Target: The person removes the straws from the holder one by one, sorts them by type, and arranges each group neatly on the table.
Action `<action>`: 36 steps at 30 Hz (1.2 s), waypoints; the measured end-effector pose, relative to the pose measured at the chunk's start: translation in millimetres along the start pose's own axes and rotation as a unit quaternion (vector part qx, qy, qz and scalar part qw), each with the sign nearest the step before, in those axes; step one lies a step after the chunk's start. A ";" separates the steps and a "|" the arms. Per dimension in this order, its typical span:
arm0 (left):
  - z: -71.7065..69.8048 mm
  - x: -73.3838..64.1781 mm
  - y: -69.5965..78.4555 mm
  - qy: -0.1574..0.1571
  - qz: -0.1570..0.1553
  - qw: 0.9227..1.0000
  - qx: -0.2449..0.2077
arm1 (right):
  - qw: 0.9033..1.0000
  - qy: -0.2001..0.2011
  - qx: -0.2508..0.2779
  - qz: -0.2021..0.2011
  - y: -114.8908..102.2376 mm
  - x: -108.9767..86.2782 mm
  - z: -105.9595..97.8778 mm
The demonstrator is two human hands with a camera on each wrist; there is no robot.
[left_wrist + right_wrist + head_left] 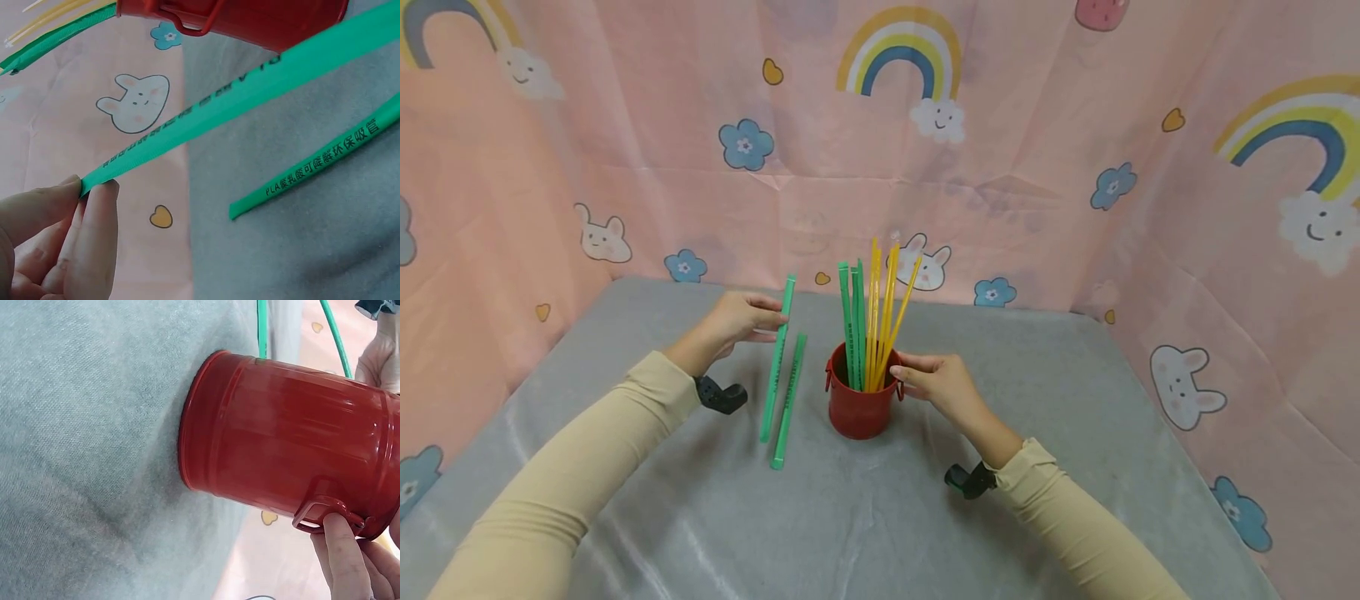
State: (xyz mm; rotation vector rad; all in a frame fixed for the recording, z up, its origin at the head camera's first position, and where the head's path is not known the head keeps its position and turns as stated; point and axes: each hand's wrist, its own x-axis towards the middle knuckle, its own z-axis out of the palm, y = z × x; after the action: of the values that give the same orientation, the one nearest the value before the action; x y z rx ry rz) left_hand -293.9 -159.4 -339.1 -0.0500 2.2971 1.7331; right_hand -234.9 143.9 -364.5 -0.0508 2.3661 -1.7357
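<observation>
My left hand [737, 323] pinches a green paper-wrapped drinking straw [777, 367] near its upper end, between thumb and fingers. In the left wrist view, dark printing runs along this straw [206, 119]. A second green wrapped straw [788, 404] lies on the table just right of it. My right hand [943, 385] grips the small red bucket [860, 417] at its right rim and side handle. In the right wrist view, a finger presses on that handle [328, 503]. Several green straws [853, 325] stand on the left inside the bucket, with several yellow straws [887, 312] on the right.
A grey cloth covers the table [865, 533]. Behind and at both sides hangs a pink curtain [685, 117] printed with rainbows, rabbits and flowers. A black wrist camera is strapped to each wrist, the left one [721, 395] beside the green straws.
</observation>
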 end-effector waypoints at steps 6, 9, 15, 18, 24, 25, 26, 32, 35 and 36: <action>1.3 5.9 -8.2 0.003 -0.022 1.000 -0.004 | 1.000 0.000 0.004 -0.001 0.8 0.8 -0.1; 1.7 7.9 -14.5 -0.002 -0.029 1.000 0.008 | 1.000 0.000 0.006 0.000 0.9 1.1 -0.1; 3.8 13.1 -28.4 -0.009 -0.044 0.999 0.022 | 1.000 -0.002 0.009 0.003 0.6 1.1 -0.4; 5.9 15.9 -33.0 -0.005 -0.054 0.998 0.015 | 1.000 0.000 0.006 0.005 -0.2 0.9 -0.3; 9.0 18.4 -38.0 -0.007 -0.065 0.998 0.004 | 1.000 0.003 0.005 0.007 -0.3 0.6 0.2; 9.1 18.8 -38.7 -0.006 -0.065 0.998 0.001 | 1.000 0.003 0.005 0.006 -0.1 0.6 0.2; 9.3 19.3 -39.6 -0.005 -0.066 0.998 -0.001 | 1.000 0.003 0.005 0.006 0.1 0.5 0.2; 10.9 21.7 -45.7 -0.003 -0.074 0.997 -0.007 | 1.000 0.004 0.001 0.004 1.3 0.3 0.8; 11.8 22.2 -47.8 -0.005 -0.085 0.996 -0.012 | 1.000 0.005 0.002 0.005 0.9 0.4 1.1; 11.9 22.5 -48.6 -0.005 -0.089 0.996 -0.014 | 1.000 0.005 0.003 0.006 0.8 0.4 1.1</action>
State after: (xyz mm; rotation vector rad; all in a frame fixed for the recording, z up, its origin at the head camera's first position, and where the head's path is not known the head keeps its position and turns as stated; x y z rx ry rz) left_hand -304.4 -159.1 -392.9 -0.2428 2.1877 1.6730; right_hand -235.0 143.0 -365.6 -0.0275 2.3640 -1.7405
